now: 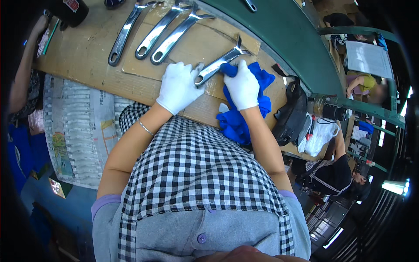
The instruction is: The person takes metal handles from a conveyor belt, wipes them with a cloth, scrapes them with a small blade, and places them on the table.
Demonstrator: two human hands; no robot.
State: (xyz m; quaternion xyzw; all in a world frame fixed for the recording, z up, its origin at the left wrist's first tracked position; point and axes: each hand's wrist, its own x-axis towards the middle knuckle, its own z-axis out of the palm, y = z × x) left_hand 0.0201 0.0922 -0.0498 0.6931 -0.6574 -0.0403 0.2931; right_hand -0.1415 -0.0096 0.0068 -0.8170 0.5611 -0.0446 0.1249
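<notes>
My left hand [178, 87], in a white glove, is closed on the handle end of a shiny chrome wrench [218, 65], beside the hole in it. The wrench lies at a slant, its forked head pointing away to the right. My right hand [243, 87], also gloved in white, grips a bunched blue cloth [235, 124] next to the wrench head; part of the cloth is pinched toward the metal. Whether the cloth touches the wrench is hard to make out. Three similar wrenches, among them the nearest one [176, 37], lie side by side on cardboard [194, 48] at the far left.
Behind the cardboard-covered bench [83, 56] runs a green metal surface [288, 39]. A black bag [290, 109] and a white plastic bag [323, 135] sit at right. A dark mug [72, 11] stands far left. Newspaper-covered stacked pieces [74, 126] are at left. Other people work on both sides.
</notes>
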